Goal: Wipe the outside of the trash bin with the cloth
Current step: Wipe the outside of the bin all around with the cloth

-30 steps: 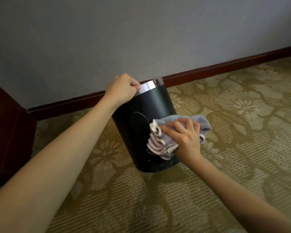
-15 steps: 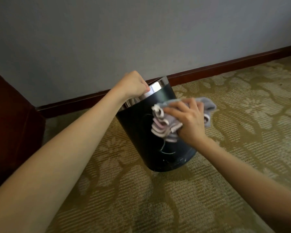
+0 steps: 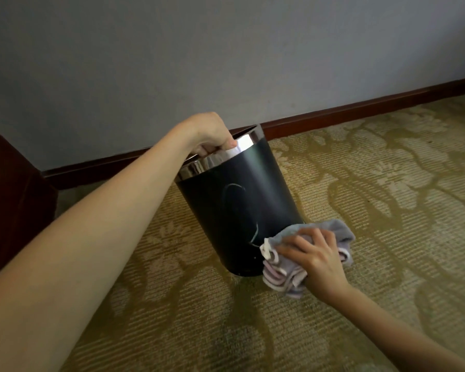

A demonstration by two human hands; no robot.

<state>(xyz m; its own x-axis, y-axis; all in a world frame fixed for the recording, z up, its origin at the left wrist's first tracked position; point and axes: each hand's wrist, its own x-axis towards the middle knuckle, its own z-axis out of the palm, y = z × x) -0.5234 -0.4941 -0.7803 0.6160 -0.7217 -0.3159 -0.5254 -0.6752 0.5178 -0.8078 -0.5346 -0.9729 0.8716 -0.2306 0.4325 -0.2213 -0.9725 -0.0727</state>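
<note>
A black trash bin with a shiny chrome rim stands tilted on the carpet, its top leaning left toward me. My left hand is closed over the rim at the top. My right hand presses a bunched grey cloth with pale striped edges against the bin's lower right side, close to its base. A curved pale smear shows on the bin's front wall.
Patterned olive carpet covers the floor. A grey wall with a dark wooden baseboard runs just behind the bin. Dark wooden furniture stands at the left edge.
My right hand has slid the cloth down the bin's side from near the rim to the base. The left hand keeps its hold on the rim.
</note>
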